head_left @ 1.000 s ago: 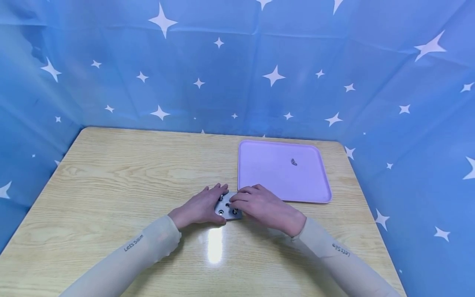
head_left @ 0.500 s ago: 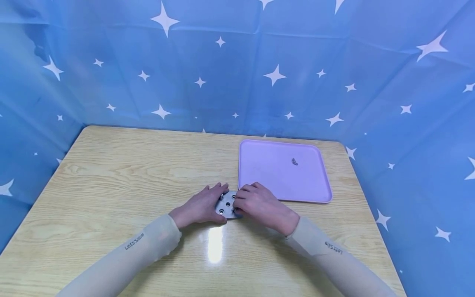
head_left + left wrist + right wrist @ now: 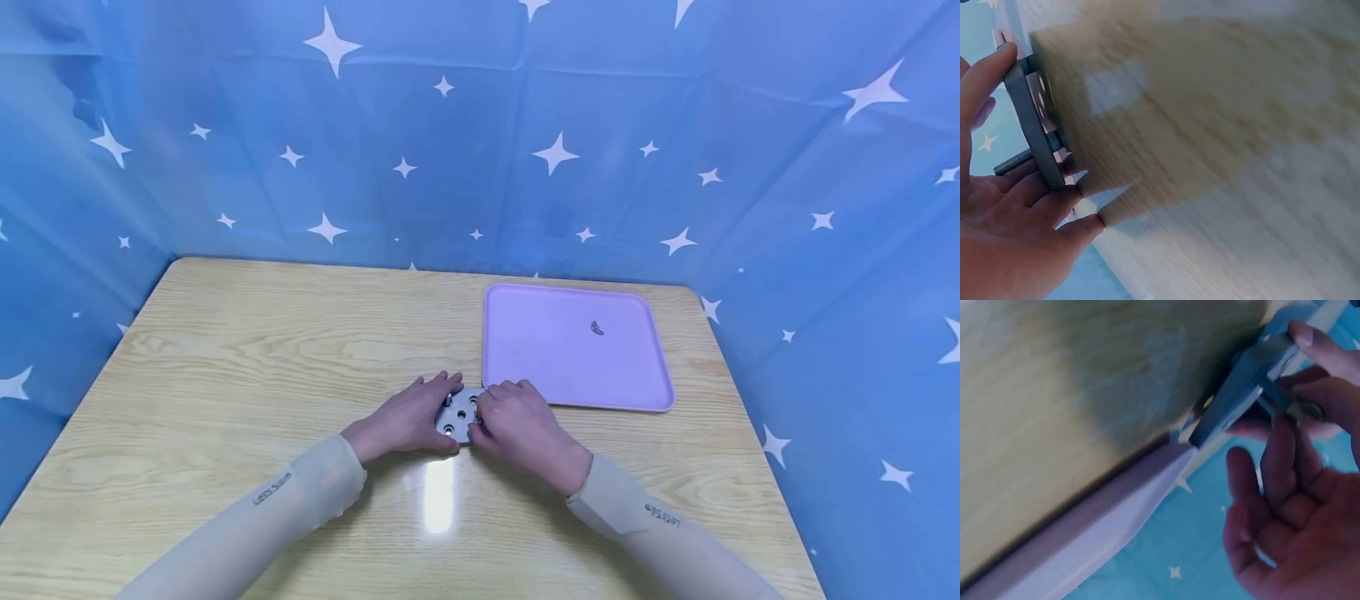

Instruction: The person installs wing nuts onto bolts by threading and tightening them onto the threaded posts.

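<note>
A grey metal plate (image 3: 461,424) with several round holes lies on the wooden table. My left hand (image 3: 405,423) grips it from the left, thumb on the near edge and fingers at the far edge. In the left wrist view a threaded bolt (image 3: 1015,162) projects from the plate, beside the palm. My right hand (image 3: 528,433) is at the plate's right side. The right wrist view shows its fingers and thumb pinching a bolt (image 3: 1274,394) that stands in the plate. In the head view this bolt is mostly hidden behind the right hand.
A shallow purple tray (image 3: 555,358) lies just beyond the right hand, its near left corner close to the plate. Small dark metal pieces (image 3: 596,328) rest in it. A blue curtain with white stars (image 3: 480,150) hangs behind the wooden table (image 3: 300,333).
My right hand has turned, its wrist and forearm shifting left and nearer, and its fingers have curled in at the plate's right side. My left hand and the plate stay put.
</note>
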Demonstrator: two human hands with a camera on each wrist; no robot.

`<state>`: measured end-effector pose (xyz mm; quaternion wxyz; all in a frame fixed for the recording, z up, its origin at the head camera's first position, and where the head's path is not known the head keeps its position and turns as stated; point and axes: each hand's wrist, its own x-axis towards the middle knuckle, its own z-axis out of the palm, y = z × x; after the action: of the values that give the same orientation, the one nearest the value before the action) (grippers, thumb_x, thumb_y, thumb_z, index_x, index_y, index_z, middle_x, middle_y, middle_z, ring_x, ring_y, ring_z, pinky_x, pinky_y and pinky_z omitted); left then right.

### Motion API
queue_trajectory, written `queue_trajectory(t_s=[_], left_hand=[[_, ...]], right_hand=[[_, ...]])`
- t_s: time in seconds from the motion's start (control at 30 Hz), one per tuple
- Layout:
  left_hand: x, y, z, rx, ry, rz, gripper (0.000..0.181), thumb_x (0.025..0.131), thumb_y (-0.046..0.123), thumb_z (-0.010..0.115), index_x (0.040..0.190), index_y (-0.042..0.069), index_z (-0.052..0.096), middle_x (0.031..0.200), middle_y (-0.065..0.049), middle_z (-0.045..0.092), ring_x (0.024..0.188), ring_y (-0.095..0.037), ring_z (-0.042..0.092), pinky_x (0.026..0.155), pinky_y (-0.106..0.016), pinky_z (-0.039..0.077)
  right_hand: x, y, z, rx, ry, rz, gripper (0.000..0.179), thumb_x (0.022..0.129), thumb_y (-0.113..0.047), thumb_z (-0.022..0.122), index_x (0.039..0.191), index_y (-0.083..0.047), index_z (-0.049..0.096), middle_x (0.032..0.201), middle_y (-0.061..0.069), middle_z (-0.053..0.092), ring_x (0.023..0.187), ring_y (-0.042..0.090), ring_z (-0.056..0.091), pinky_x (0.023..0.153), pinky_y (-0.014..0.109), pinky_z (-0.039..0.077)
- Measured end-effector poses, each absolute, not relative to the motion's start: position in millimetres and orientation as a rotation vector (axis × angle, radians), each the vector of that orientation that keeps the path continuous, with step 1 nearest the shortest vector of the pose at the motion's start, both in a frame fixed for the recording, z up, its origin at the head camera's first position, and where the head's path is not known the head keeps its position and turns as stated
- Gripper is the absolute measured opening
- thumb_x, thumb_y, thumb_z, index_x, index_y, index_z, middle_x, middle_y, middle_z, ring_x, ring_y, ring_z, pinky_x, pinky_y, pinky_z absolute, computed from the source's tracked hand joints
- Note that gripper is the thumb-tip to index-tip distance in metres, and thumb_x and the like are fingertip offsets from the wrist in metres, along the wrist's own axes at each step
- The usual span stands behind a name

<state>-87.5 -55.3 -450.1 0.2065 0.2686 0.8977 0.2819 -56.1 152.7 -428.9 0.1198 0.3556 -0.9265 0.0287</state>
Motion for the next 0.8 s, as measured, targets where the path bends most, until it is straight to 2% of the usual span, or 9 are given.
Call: queue_trajectory(t_s=[0.07,0.13,0.27,0.33,0.43,0.5,0.6,0.8], left_hand=[[-87,-55,-451,0.747,2.502,0.779,0.099,0.074,0.034,0.092,0.154,0.002,0.044,0.162,-0.016,0.039,0.153,-0.034,0.031,0.127,-0.051,0.019],[-87,-56,-451,0.755,2.502,0.774,0.099,0.075,0.035,0.092,0.154,0.002,0.044,0.162,-0.016,0.039,0.152,-0.035,0.031,0.126,-0.052,0.020],[-87,-57,-452,0.770,2.501,0.789,0.100,0.075,0.036,0.091,0.154,0.000,0.043,0.161,-0.018,0.041,0.152,-0.037,0.032,0.126,-0.054,0.021],[-88,-56,-451,0.771,2.501,0.788,0.100,0.075,0.036,0.091,0.155,0.000,0.043,0.161,-0.018,0.041,0.152,-0.037,0.032,0.126,-0.054,0.021],[-88,-56,-451,0.768,2.492,0.781,0.098,0.076,0.034,0.091,0.155,0.001,0.043,0.162,-0.016,0.040,0.153,-0.035,0.030,0.126,-0.053,0.020],[-87,-56,-451,0.762,2.488,0.772,0.098,0.076,0.035,0.091,0.155,0.002,0.043,0.163,-0.015,0.039,0.153,-0.034,0.029,0.126,-0.052,0.020],[-87,-56,-451,0.753,2.493,0.765,0.098,0.076,0.035,0.091,0.155,0.002,0.044,0.163,-0.015,0.039,0.153,-0.034,0.030,0.126,-0.052,0.021],[-89,-56,-450,0.738,2.499,0.761,0.098,0.076,0.035,0.091,0.156,0.003,0.043,0.162,-0.016,0.040,0.153,-0.034,0.030,0.126,-0.051,0.021]], right_hand=[[-53,151,-430,0.990,-2.731,0.095,0.028,0.087,-0.033,0.077,0.075,-0.014,0.060,0.071,-0.001,0.060,0.067,0.020,0.057,0.060,0.035,0.047],[-52,151,-428,0.962,-2.771,0.098,0.033,0.090,-0.041,0.075,0.079,-0.012,0.064,0.076,0.001,0.064,0.072,0.021,0.060,0.063,0.036,0.048],[-54,158,-416,0.990,-2.875,0.137,0.051,0.088,-0.060,0.073,0.100,-0.011,0.072,0.100,0.004,0.071,0.099,0.026,0.064,0.079,0.043,0.052],[-57,163,-409,1.100,-2.898,0.154,0.050,0.089,-0.056,0.075,0.113,-0.013,0.073,0.116,0.003,0.071,0.113,0.026,0.062,0.087,0.047,0.052],[-63,170,-402,1.347,-2.864,0.169,0.037,0.093,-0.033,0.078,0.125,-0.017,0.072,0.129,-0.002,0.069,0.124,0.024,0.059,0.094,0.048,0.053],[-65,171,-402,1.489,-2.808,0.156,0.032,0.093,-0.020,0.078,0.125,-0.019,0.073,0.131,-0.005,0.069,0.126,0.022,0.059,0.095,0.046,0.054],[-68,172,-404,1.570,-2.731,0.107,0.029,0.092,-0.012,0.078,0.119,-0.021,0.076,0.125,-0.009,0.071,0.121,0.019,0.061,0.093,0.041,0.053],[-71,170,-412,1.493,-2.676,0.037,0.018,0.090,-0.020,0.082,0.106,-0.026,0.079,0.112,-0.011,0.074,0.112,0.017,0.064,0.089,0.038,0.053]])
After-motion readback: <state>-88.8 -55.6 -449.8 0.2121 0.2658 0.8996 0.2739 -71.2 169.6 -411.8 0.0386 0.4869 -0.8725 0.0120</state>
